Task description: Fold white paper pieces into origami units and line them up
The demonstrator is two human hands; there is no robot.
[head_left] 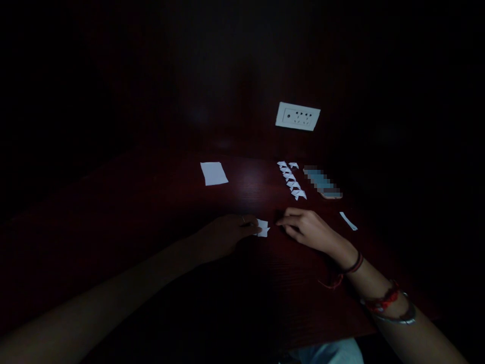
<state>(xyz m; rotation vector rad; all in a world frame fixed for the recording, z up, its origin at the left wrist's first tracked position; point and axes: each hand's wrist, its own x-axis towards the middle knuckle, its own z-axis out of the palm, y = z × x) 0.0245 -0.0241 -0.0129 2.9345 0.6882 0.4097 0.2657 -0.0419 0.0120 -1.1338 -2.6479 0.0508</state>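
on table (pixel 242 197): folded paper (pixel 263 225) at left hand (pixel 227 235) | sheet (pixel 214 173) behind it, left | folded-piece row (pixel 293 185) behind, right | phone (pixel 322 182) right of row | strip (pixel 348 221) before phone | wall socket (pixel 297 117) behind row

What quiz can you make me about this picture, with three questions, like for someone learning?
1. Pick one: who is touching the small folded paper? A) left hand only, B) right hand only, C) both hands.

2. True or false: the smartphone lies to the right of the row of folded paper pieces.

3. What is the white plate with holes, higher in the picture than that row?

Key: 1. A, the left hand. 2. True. 3. A power socket.
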